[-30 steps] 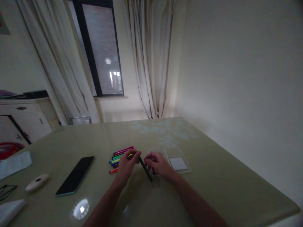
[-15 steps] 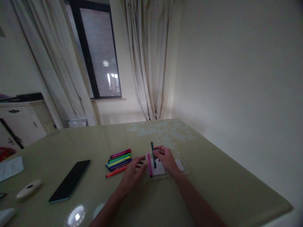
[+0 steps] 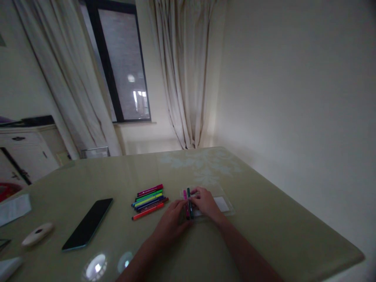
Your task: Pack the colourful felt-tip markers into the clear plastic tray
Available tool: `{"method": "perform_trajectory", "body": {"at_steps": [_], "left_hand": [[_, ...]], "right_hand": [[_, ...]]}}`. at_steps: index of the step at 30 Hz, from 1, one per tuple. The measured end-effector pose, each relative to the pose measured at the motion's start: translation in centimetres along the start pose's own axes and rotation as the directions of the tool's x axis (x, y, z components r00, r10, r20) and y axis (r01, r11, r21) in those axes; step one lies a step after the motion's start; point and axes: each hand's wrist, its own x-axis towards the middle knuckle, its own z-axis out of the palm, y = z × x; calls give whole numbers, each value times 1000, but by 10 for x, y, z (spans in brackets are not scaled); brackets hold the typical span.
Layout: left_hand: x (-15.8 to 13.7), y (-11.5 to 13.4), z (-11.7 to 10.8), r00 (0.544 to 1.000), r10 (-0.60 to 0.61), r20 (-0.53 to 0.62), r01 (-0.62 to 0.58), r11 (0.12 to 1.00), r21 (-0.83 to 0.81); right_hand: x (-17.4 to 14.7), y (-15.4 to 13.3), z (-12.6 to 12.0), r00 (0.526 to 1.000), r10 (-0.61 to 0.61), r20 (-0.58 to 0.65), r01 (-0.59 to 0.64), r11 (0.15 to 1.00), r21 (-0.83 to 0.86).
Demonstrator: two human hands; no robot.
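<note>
From the head view, your right hand [image 3: 207, 203] pinches the dark green pen [image 3: 190, 201] beside the pink pen [image 3: 185, 203] in the clear case [image 3: 227, 209], keeping them parallel. Your left hand [image 3: 172, 223], fingers loosely curled, steadies the case's near end on the worktop [image 3: 264, 219].

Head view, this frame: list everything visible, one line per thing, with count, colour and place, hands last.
dark green pen: 1, in the clear case, under the right fingers
pink pen: 1, in the case, just left of the green one
clear case: 1, transparent with a white insert, table centre
loose pens: a bunch, count unclear, mixed colours, left of the case
phone: 1, black, table left
white oval object: 1, near the table's left edge
table: 1, pale green, glossy
curtains: cream, flanking the window
window: 1, dark frame
cabinet: 1, white, far left
left hand: touching the pens' near ends
right hand: on the green pen
</note>
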Motion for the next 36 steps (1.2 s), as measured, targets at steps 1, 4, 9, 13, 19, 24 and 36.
{"method": "perform_trajectory", "body": {"at_steps": [1, 4, 9, 13, 19, 24, 36], "left_hand": [[0, 1, 0, 1000, 8, 5, -9, 1000, 21], [-1, 2, 0, 999, 31, 24, -33, 995, 93], [0, -2, 2, 999, 34, 34, -39, 982, 183], [0, -1, 4, 998, 31, 49, -41, 978, 206], [3, 2, -3, 998, 25, 49, -34, 981, 190], [7, -5, -33, 955, -215, -205, 285, 856, 430], [8, -11, -28, 964, -266, -28, 245, 837, 488]], "right_hand": [[-1, 0, 0, 1000, 0, -1, -1, 1000, -18], [-3, -1, 0, 1000, 6, 4, -5, 998, -68], [-4, -4, 0, 996, -88, -10, 82, 963, -256], [-4, -5, 0, 992, -126, -20, 109, 914, -390], [-5, -4, 0, 992, -125, -8, 109, 893, -437], [-7, -5, 2, 986, -167, 2, 150, 878, -454], [-8, -8, 2, 986, -165, 10, 151, 871, -468]]}}
